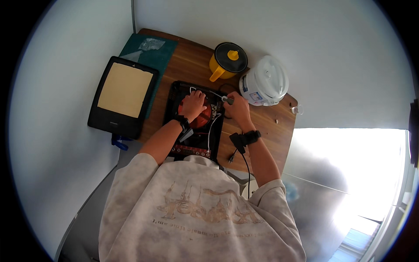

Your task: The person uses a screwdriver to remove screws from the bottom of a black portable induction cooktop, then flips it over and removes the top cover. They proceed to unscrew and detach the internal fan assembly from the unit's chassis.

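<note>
An opened induction cooker base (170,109) lies on the table in front of me, its black housing exposing a round red coil (202,118), a circuit board (214,109) and white wires. My left hand (193,105) rests over the coil with its fingers stretched out, hiding much of it. At the housing's right edge, my right hand (240,110) grips what looks like a screwdriver (228,100) by its grey handle. Its thin shaft points left over the far part of the housing; the tip is hard to make out. A small red board (190,151) runs along the near edge.
A black cooker top with a tan panel (124,89) lies left, partly on a green mat (160,54). A yellow pot with a dark lid (230,59) and a white lidded container (264,83) stand behind. A small glass (297,109) and a plug (231,157) are at right.
</note>
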### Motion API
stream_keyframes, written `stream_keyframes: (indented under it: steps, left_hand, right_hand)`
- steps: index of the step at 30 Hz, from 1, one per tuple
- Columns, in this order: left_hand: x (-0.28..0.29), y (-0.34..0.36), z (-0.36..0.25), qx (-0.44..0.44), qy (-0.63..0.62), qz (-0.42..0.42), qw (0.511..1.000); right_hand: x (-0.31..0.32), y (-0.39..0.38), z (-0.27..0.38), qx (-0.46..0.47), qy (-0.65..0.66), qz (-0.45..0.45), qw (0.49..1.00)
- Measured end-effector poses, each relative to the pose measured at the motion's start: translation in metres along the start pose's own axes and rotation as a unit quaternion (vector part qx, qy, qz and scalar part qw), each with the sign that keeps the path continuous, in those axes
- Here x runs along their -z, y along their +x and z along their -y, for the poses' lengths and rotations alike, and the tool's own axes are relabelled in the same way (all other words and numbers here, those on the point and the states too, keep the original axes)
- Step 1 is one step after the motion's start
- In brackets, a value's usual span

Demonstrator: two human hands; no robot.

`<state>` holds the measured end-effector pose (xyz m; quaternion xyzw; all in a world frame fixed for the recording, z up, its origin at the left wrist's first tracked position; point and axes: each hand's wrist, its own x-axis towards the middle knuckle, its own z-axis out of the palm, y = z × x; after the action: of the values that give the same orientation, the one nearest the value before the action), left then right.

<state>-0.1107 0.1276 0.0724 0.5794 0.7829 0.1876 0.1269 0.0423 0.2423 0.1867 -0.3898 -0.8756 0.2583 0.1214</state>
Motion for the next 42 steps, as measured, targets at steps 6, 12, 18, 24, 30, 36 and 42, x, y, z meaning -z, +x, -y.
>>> stream_keyframes:
  steps: [6,12,18,24,30,36,42]
  left_hand:
    - [-0.008,-0.003,-0.001,0.037,0.02,0.014,0.999]
    - [-0.023,0.007,0.014,0.02,0.01,0.036,0.999]
    - [-0.023,0.008,0.016,0.023,-0.008,0.057,0.998]
    - [-0.022,0.007,0.014,0.021,-0.01,0.053,0.998]
    - [-0.024,0.007,0.018,0.016,-0.014,0.046,0.999]
    - [-0.026,0.008,0.017,0.022,0.0,0.063,0.998]
    - [-0.028,0.008,0.018,0.022,0.006,0.066,0.998]
  right_hand:
    - [0.0,-0.001,0.003,-0.011,-0.001,-0.003,1.0]
    - [-0.006,0.002,0.01,-0.04,-0.022,0.007,0.999]
    - [-0.009,0.003,0.009,-0.052,-0.038,0.001,0.998]
    - [-0.007,0.005,0.014,-0.054,-0.013,0.0,0.998]
    - [-0.011,0.006,0.012,-0.049,-0.026,0.001,0.998]
    - [-0.013,0.005,0.011,-0.053,-0.028,0.011,0.998]
    - [-0.013,0.002,0.011,0.004,-0.05,0.011,0.999]
